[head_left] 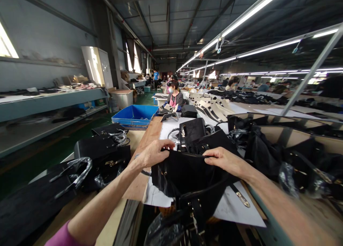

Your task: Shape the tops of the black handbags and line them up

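A black handbag (pixel 187 174) stands before me at the near edge of the worktable, its handle partly wrapped in clear plastic and hanging toward me. My left hand (pixel 157 153) pinches the left end of its upper rim between thumb and fingers. At the right end of the same rim, my right hand (pixel 221 161) grips the edge, thumb on the near side. A strap with a gold-coloured metal fitting (pixel 242 199) hangs at the bag's right. Just beyond the rim lies another black handbag (pixel 193 130). The inside of the held bag is mostly dark.
Black bags with plastic-wrapped handles (pixel 102 160) are heaped at my left. More black bags (pixel 268 153) stand in rows at right. A blue bin (pixel 135 114) sits beyond the table's left side. A co-worker in a pink apron (pixel 173 100) sits farther along, near cut pieces (pixel 214 110).
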The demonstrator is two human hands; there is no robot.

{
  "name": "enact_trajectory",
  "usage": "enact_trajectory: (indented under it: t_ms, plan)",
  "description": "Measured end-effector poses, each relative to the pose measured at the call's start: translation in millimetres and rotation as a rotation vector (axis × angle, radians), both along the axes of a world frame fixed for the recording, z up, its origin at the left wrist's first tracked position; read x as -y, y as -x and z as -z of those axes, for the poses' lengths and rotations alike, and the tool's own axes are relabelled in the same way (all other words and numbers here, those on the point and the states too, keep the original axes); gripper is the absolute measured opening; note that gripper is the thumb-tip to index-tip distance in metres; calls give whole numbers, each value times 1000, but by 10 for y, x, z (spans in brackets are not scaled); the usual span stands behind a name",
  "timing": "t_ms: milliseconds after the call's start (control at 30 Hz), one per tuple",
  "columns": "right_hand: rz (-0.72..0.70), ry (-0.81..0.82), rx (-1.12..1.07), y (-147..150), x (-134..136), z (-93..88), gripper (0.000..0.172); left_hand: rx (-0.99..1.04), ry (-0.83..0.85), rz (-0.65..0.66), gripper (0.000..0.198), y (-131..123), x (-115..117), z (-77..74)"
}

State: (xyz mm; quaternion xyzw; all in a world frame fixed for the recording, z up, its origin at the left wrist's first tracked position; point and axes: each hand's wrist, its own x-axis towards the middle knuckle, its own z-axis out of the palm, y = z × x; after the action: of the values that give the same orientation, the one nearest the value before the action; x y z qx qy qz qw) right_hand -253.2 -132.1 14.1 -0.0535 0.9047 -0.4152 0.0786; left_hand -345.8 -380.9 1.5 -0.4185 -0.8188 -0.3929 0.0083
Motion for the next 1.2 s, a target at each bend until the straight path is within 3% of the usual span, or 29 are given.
enact_trajectory:
  t_ms: [67,300,500,633,733,800,1000,1200]
  plan:
    - [7,6,4,-7,2,2,23,57,-4,31,25,38,-28,-10]
    - [-2,33,23,2,-15,6,26,233,-14,6,25,153,-136,101]
    - [-5,49,27,26,-25,1,27,230,130,2,32,166,-175,-11]
    - [-6,91,59,32,-76,-3,30,49,22,-124,28,165,-88,-37]
    - [0,101,65,31,-120,12,31,-180,-156,-220,18,24,17,74]
    - [16,71,52,36,-126,32,30,-327,-215,-218,14,-131,67,185]
    - [36,-37,32,66,-60,65,26,-517,-155,-271,13,-410,27,425]
    - [61,-16,0,41,-32,40,27,-645,-98,-265,14,-394,-83,437]
